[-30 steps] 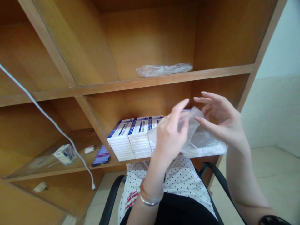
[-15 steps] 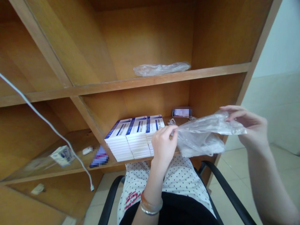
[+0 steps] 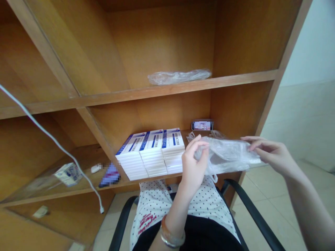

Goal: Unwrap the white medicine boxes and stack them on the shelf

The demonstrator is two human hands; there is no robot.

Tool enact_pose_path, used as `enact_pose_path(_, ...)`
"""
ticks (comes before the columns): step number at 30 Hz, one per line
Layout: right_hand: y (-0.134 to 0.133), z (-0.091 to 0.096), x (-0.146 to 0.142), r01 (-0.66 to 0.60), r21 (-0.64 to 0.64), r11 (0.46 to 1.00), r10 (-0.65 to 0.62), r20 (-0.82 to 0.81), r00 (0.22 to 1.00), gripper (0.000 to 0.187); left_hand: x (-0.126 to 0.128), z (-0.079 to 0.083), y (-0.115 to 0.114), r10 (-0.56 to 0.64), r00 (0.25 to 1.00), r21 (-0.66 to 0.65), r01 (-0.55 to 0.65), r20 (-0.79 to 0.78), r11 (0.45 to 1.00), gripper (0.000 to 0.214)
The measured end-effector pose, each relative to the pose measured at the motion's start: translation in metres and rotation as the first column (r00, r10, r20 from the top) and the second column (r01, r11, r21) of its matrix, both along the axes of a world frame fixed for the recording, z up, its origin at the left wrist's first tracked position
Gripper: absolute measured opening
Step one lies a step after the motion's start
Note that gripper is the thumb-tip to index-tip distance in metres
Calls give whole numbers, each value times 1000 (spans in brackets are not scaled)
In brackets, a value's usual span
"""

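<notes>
A crumpled clear plastic bag (image 3: pixel 225 155) stretches between my hands, just above the front edge of a wooden shelf (image 3: pixel 154 176). My left hand (image 3: pixel 193 162) grips its left part with the fingers curled around it. My right hand (image 3: pixel 272 151) pinches the bag's right end between fingers and thumb. Close to my left hand stand three stacks of white boxes with blue markings (image 3: pixel 149 153) on that shelf, and the hand is not touching them.
A phone (image 3: pixel 202 126) lies at the shelf's back. A flat plastic bag (image 3: pixel 179 77) rests on the shelf above. To the left hang a white cable (image 3: pixel 54 143) and a small carton (image 3: pixel 68 174). Black chair armrests (image 3: pixel 252 209) flank my polka-dot lap.
My right hand has moved down and slightly left, bringing the hands closer than half a second ago. The bag now lies flatter between them. One second ago, my hands were closer still.
</notes>
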State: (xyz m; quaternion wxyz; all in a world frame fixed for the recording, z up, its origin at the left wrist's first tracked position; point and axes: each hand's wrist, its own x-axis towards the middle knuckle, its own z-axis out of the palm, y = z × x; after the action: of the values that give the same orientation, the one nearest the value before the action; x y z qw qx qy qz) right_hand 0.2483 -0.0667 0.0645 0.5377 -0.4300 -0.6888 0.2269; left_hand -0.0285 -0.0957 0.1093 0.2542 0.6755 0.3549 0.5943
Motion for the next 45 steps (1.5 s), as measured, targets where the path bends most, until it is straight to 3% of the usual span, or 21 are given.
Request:
enact_pose_path(5,-4,0,-7,86,144,986,-72,-100,992,14,4,3,-10,6,971,312,70,-239,948,20)
enact_pose_path(9,-6,1,-8,104,208,973,-72,-156,985,15,10,-1,-11,33,940,425,122,-340,897,21)
enact_pose_path(13,-6,-3,-3,114,161,980,-105,-60,993,14,17,-19,-1,21,939,375,117,-344,920,14)
enact_pose_path(18,5,-23,4,161,-12,987,-159,103,982,14,21,-43,14,-4,949,108,40,-316,993,18)
enact_pose_path(22,19,-44,5,204,-5,979,-199,195,960,14,18,-46,16,-8,927,-38,-7,-376,999,18)
enact_pose_path(25,29,-57,3,269,45,962,-269,306,913,16,16,-44,13,-48,866,-143,-27,-498,989,20)
enact_pose_path(28,38,-67,2,318,62,946,-312,437,843,20,14,-43,10,-75,755,-219,-93,-652,971,27)
enact_pose_path(31,40,-69,-1,339,45,940,-307,550,777,24,13,-44,10,-27,670,-182,-163,-742,970,30)
enact_pose_path(33,38,-64,-6,380,8,925,-303,618,726,26,15,-42,13,30,656,-137,-202,-754,970,30)
enact_pose_path(36,31,-49,-20,484,-32,875,-329,694,641,25,22,-39,24,158,659,-30,-265,-735,964,29)
enact_pose_path(39,29,-32,-38,555,12,832,-385,732,562,26,34,-41,41,265,610,90,-303,-747,949,28)
enact_pose_path(45,65,-22,-67,533,50,845,-343,814,468,37,53,-69,75,287,481,129,-336,-829,933,49)
